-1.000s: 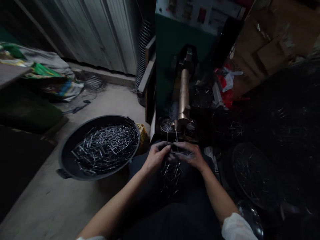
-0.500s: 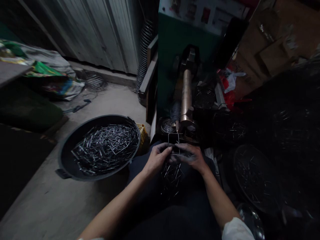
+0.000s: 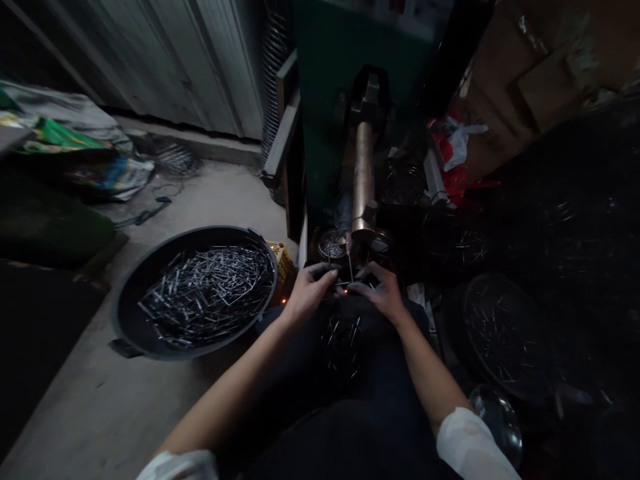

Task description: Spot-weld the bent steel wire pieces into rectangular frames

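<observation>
My left hand [image 3: 313,292] pinches the left side of a bent metal wire frame [image 3: 351,265], thumb pressed against the fingers. On the other side my right hand [image 3: 379,291] has its fingers closed on the same frame. The frame's far end is up at the pointed electrode [image 3: 349,241] of a spot welder, beneath its thick copper-coloured arm [image 3: 364,173]. Orange sparks glow near the tip, between my hands and left of my left wrist. Loose bent wire pieces [image 3: 343,343] lie on my lap below the hands.
A wide black pan [image 3: 120,293] heaped with bent wire pieces stands at the left, beside a yellow crate [image 3: 283,261]. Small round dishes, one a dish of small metal parts [image 3: 331,245], sit under the arm. At right is a dark basin [image 3: 467,327] with scattered wires.
The wire frame has tilted and gone further in at the electrode, and sparks have appeared. Both hands still hold it. The view has shifted slightly.
</observation>
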A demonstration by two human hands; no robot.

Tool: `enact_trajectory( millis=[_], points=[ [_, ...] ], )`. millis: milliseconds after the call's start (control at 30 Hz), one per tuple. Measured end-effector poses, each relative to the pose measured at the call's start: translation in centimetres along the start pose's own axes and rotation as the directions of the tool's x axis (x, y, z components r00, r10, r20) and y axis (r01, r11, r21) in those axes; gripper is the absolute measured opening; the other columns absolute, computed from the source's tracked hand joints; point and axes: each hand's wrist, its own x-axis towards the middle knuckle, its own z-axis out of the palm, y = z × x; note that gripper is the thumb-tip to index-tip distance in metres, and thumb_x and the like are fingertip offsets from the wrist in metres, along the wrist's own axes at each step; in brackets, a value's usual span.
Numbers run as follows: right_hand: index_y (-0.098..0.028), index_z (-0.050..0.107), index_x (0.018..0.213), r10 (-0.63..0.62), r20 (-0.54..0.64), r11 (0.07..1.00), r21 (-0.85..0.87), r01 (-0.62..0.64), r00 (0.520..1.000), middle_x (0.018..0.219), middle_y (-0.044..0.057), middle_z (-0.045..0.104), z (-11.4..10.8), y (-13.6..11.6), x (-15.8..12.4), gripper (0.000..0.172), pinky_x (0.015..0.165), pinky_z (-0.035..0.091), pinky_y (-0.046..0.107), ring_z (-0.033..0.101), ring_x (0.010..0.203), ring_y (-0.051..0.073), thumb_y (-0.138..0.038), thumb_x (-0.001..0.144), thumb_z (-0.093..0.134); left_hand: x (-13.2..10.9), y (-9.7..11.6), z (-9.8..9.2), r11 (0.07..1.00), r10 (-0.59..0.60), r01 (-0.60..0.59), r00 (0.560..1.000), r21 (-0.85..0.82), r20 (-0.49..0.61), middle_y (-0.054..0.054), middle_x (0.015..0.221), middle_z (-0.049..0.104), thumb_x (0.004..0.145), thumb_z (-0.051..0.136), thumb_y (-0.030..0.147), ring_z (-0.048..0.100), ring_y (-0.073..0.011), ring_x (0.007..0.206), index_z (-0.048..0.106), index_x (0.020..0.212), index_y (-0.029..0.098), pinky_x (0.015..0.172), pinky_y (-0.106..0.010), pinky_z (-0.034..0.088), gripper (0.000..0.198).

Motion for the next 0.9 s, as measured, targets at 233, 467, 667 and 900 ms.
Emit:
enact_trajectory(
  millis=[233,467,667,900],
  points=[
    [-0.019,0.07,0.085,0.075,0.042,0.983,0.165,-0.081,0.996,0.083,0.001,0.069,-0.6,0.2,3.0,0.027,0.076,0.049,0.029,0.064,0.08,0.018,-0.045,0.083,0.077,3.4,1.8,0.2,0.998,0.042,-0.042,0.999,-0.056,0.005,-0.005,0.067,0.071,0.072,0.079,0.035,0.068,-0.0137,0.055,0.068,0.092,0.01,0.051,-0.019,0.054,0.034],
    [-0.019,0.07,0.085,0.088,-0.027,0.989,0.125,-0.084,0.996,0.081,0.001,0.069,-0.3,0.2,4.2,0.026,0.074,0.05,0.028,0.063,0.079,0.018,-0.045,0.087,0.068,4.7,2.6,0.3,0.99,0.036,-0.04,0.999,-0.134,-0.038,-0.007,0.073,0.071,0.072,0.079,0.029,0.065,-0.011,0.052,0.069,0.09,0.009,0.048,-0.018,0.051,0.028],
    [-0.019,0.069,0.082,0.099,-0.057,0.99,0.105,-0.093,0.993,0.077,0.002,0.069,0.1,0.5,4.8,0.029,0.071,0.052,0.028,0.064,0.074,0.018,-0.047,0.087,0.068,5.5,2.1,-0.2,0.991,0.063,-0.064,0.998,-0.119,-0.016,-0.005,0.07,0.068,0.069,0.082,0.037,0.06,-0.0101,0.049,0.069,0.085,0.011,0.044,-0.019,0.047,0.033],
    [-0.02,0.071,0.1,0.179,-0.006,0.968,0.181,-0.175,0.984,0.102,0.007,0.075,-2.8,0.0,1.2,0.028,0.087,0.056,0.034,0.072,0.095,0.022,-0.042,0.083,0.074,4.7,2.0,-0.7,0.997,0.073,-0.075,0.992,-0.011,-0.104,0.001,0.062,0.062,0.071,0.08,0.038,0.049,-0.0065,0.043,0.068,0.086,0.014,0.042,-0.019,0.039,0.03]
  ],
)
